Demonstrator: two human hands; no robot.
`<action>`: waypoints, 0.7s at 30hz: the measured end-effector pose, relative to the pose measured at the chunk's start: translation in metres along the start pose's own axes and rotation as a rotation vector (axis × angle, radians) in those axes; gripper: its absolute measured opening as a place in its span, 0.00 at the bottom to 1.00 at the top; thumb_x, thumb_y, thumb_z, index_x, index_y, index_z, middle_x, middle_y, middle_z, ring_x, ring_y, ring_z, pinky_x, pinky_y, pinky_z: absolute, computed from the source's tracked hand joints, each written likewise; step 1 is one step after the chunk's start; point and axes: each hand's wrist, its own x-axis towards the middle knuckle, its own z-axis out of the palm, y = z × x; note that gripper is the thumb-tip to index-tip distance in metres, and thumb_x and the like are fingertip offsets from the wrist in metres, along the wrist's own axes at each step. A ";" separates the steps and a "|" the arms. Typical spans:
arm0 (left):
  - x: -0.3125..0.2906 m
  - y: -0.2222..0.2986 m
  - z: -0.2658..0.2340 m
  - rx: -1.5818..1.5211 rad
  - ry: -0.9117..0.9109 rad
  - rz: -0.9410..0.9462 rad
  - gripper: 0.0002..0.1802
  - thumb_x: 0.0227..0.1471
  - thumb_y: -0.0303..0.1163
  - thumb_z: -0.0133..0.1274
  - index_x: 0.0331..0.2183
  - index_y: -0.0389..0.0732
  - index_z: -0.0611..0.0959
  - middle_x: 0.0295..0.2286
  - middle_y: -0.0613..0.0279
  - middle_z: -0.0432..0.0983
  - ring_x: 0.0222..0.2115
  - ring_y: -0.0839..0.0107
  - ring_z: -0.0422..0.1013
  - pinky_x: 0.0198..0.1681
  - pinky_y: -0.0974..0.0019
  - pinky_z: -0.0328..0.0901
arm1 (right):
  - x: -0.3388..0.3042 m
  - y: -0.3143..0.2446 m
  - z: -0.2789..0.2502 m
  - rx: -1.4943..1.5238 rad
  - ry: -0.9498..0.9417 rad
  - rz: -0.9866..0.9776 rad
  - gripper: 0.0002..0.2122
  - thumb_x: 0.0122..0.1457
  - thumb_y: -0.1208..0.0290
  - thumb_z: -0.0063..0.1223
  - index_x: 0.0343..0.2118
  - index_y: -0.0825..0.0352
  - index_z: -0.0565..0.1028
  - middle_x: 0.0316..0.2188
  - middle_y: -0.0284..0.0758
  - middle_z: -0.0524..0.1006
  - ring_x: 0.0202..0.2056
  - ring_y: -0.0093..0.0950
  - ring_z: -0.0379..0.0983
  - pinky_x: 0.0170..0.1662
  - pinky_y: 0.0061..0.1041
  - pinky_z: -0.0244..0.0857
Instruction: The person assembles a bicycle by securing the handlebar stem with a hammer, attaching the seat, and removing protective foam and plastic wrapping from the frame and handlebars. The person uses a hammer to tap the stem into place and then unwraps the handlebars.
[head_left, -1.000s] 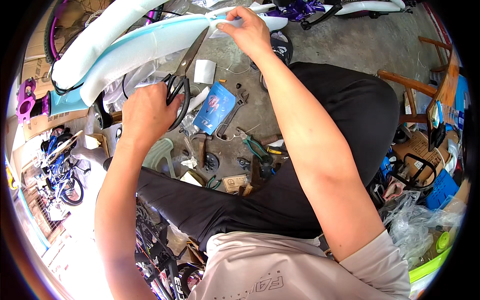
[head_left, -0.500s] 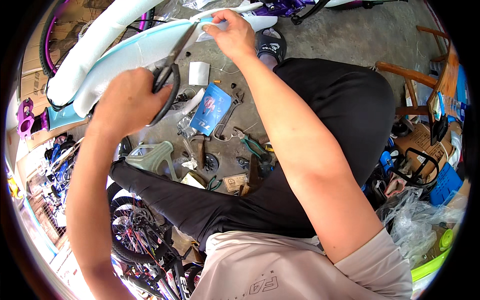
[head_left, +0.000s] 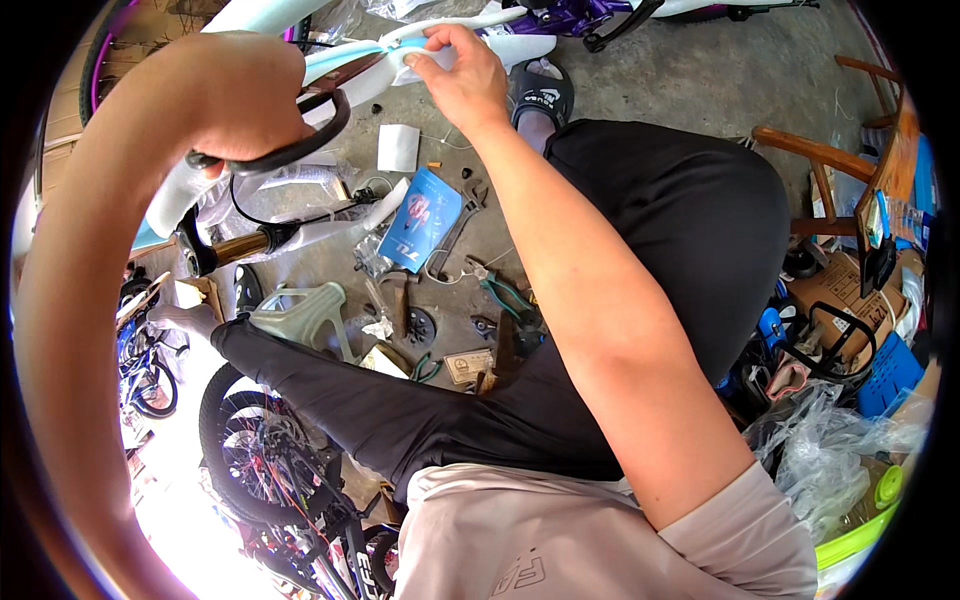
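Observation:
My left hand [head_left: 235, 95] grips a pair of scissors [head_left: 325, 138] by their black handles, blades slanting up toward the wrapped bicycle tube. White foam wrap [head_left: 520, 46] covers that tube, and a strip of light blue [head_left: 335, 58] shows along it. Close to the blade tips, my right hand [head_left: 468, 78] pinches the wrap's edge between thumb and fingers. Whether the blades are apart is hard to make out. Beneath my left hand, a gold fork tube [head_left: 240, 247] with a black end pokes out, partly in clear plastic.
Between my legs lie a blue packet [head_left: 424, 218], an adjustable wrench [head_left: 462, 225], green-handled pliers [head_left: 503, 292] and a hammer [head_left: 400, 305]. A pale green plastic stool [head_left: 310, 310] stands beside my left leg. A wooden chair [head_left: 825, 150] and crumpled clear plastic [head_left: 815, 450] are at right.
My left hand has turned over and moved up and left, bringing the scissors lower against the wrap. The gold fork tube has come into view. My right hand stays in place.

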 end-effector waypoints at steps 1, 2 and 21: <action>0.001 -0.001 -0.001 0.025 -0.007 -0.003 0.23 0.54 0.45 0.60 0.24 0.30 0.83 0.18 0.51 0.78 0.17 0.61 0.78 0.27 0.58 0.73 | 0.000 0.000 0.000 0.002 0.000 0.001 0.13 0.49 0.62 0.68 0.31 0.61 0.76 0.43 0.33 0.81 0.47 0.40 0.76 0.51 0.37 0.68; 0.002 -0.002 -0.002 -0.007 -0.004 -0.006 0.24 0.54 0.45 0.61 0.24 0.30 0.83 0.18 0.51 0.78 0.15 0.62 0.77 0.25 0.58 0.72 | -0.001 -0.001 0.000 -0.002 0.001 0.002 0.13 0.49 0.62 0.68 0.31 0.61 0.76 0.44 0.33 0.81 0.47 0.40 0.76 0.51 0.37 0.68; 0.019 -0.002 0.120 -0.695 0.266 0.128 0.30 0.54 0.53 0.57 0.22 0.31 0.84 0.20 0.43 0.77 0.25 0.48 0.77 0.34 0.51 0.69 | 0.000 -0.002 0.000 0.007 -0.070 0.000 0.14 0.50 0.66 0.67 0.37 0.63 0.74 0.41 0.34 0.80 0.45 0.41 0.76 0.50 0.38 0.68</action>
